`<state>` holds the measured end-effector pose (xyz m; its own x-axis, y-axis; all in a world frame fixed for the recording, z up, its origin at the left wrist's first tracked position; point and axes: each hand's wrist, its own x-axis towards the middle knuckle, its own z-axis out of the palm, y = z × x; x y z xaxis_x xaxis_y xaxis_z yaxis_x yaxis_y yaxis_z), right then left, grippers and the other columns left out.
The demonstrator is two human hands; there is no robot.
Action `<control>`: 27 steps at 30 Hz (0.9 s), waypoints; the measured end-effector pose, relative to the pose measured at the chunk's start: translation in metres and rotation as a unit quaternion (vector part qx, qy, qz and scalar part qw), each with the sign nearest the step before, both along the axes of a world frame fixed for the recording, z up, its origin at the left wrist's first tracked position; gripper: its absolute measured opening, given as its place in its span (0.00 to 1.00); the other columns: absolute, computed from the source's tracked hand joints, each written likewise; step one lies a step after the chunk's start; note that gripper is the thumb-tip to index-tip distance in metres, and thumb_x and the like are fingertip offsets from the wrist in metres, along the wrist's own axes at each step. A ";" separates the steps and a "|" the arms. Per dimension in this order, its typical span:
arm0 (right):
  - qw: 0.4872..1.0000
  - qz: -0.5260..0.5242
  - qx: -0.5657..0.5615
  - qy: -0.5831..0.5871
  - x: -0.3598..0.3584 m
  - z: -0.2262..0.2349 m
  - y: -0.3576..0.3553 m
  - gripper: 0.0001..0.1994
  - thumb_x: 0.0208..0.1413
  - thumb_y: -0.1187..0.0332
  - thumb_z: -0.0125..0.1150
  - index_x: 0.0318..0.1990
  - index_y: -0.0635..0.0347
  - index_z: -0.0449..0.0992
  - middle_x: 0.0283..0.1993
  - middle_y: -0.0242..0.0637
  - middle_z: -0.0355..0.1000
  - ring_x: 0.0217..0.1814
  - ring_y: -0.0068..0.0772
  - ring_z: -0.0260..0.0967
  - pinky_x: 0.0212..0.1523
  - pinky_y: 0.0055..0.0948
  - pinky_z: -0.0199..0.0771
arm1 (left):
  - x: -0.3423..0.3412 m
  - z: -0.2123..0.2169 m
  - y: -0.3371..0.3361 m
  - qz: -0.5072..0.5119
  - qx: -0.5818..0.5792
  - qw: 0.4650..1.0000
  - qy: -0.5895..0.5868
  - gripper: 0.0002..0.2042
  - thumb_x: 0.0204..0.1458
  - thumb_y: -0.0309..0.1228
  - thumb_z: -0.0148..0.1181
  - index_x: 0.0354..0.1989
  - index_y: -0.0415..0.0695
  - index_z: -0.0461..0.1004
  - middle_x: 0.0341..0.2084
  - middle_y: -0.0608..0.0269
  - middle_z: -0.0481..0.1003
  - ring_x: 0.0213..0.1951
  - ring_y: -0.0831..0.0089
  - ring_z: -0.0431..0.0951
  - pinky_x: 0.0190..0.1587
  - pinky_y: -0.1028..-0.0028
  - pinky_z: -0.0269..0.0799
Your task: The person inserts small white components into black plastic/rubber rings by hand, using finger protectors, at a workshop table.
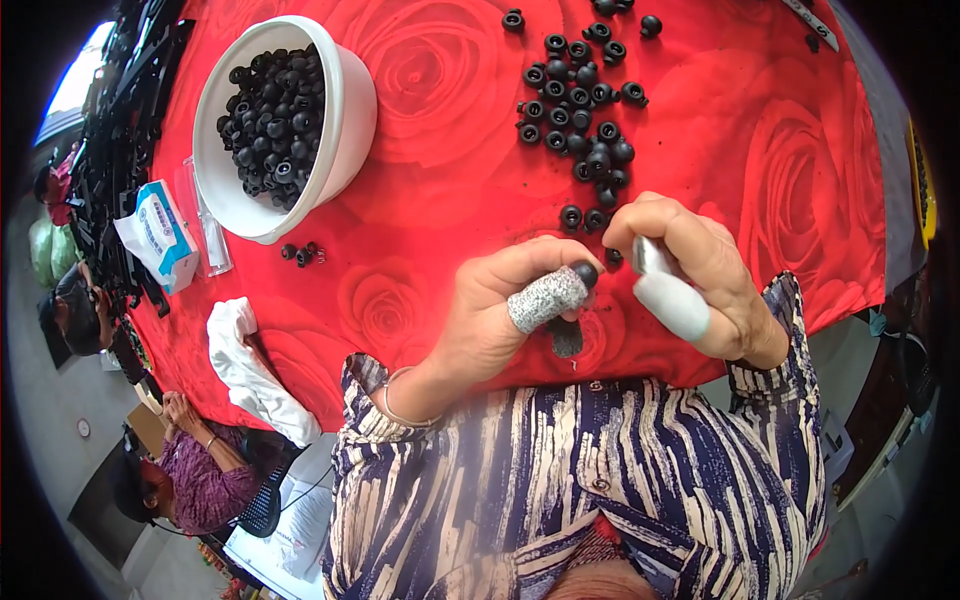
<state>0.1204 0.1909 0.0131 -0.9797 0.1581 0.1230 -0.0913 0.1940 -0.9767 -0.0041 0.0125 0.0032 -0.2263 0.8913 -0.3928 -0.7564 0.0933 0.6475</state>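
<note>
My left hand [485, 305] is closed, pinching a small round black knob-like part [586, 272] between thumb and forefinger. A speckled grey wrap [545, 300] covers the forefinger, and a dark grey piece [567, 340] shows beneath it. Just to the right, my right hand [705, 280] is curled, its thumb in a pale wrap [675, 306]. A small silvery piece [650, 255] shows at its fingers; its kind is unclear. Beyond both hands lies a loose group of similar black parts [580, 120], several with their hollow ends showing.
A white tub [345, 130] full of black parts stands at the left, with a few parts [301, 254] near it. A tissue pack [160, 235] and white cloth [250, 370] lie on the red rose-patterned tablecloth [420, 70]. Another person [205, 480] sits at the lower left.
</note>
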 end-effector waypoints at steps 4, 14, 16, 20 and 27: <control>0.997 0.013 0.068 -0.039 -0.003 0.002 -0.001 0.15 0.53 0.72 0.52 0.47 0.69 0.68 0.33 0.40 0.66 0.30 0.31 0.64 0.30 0.27 0.63 | 0.002 -0.005 -0.002 0.014 0.027 0.999 0.015 0.12 0.56 0.24 0.56 0.47 0.34 0.73 0.33 0.66 0.72 0.33 0.82 0.72 0.37 0.82 0.68; 0.996 -0.016 0.089 -0.001 -0.004 -0.010 -0.005 0.12 0.52 0.71 0.56 0.43 0.66 0.70 0.32 0.43 0.66 0.32 0.43 0.67 0.31 0.37 0.67 | 0.001 -0.011 -0.003 -0.002 0.046 0.999 0.019 0.13 0.56 0.23 0.56 0.50 0.34 0.72 0.35 0.63 0.73 0.33 0.79 0.72 0.38 0.80 0.69; 0.995 -0.004 0.101 0.007 -0.005 -0.009 -0.004 0.10 0.55 0.76 0.53 0.43 0.70 0.70 0.31 0.43 0.68 0.30 0.39 0.68 0.30 0.31 0.68 | 0.002 -0.013 -0.004 0.010 0.045 0.999 0.019 0.14 0.56 0.23 0.56 0.50 0.33 0.71 0.36 0.62 0.73 0.34 0.79 0.72 0.38 0.80 0.69; 0.995 0.005 0.098 -0.007 -0.003 -0.009 -0.003 0.09 0.55 0.76 0.53 0.43 0.70 0.70 0.31 0.43 0.68 0.29 0.39 0.68 0.30 0.31 0.68 | 0.002 -0.015 -0.004 0.006 0.053 0.999 -0.002 0.14 0.56 0.23 0.56 0.51 0.33 0.71 0.37 0.61 0.73 0.34 0.79 0.72 0.38 0.80 0.69; 0.997 -0.014 0.081 0.003 -0.004 -0.012 -0.006 0.10 0.51 0.72 0.57 0.40 0.65 0.70 0.28 0.41 0.65 0.28 0.41 0.66 0.27 0.36 0.65 | 0.001 -0.014 -0.005 -0.003 0.037 0.999 -0.011 0.14 0.56 0.24 0.55 0.51 0.34 0.71 0.36 0.62 0.73 0.34 0.80 0.72 0.38 0.80 0.69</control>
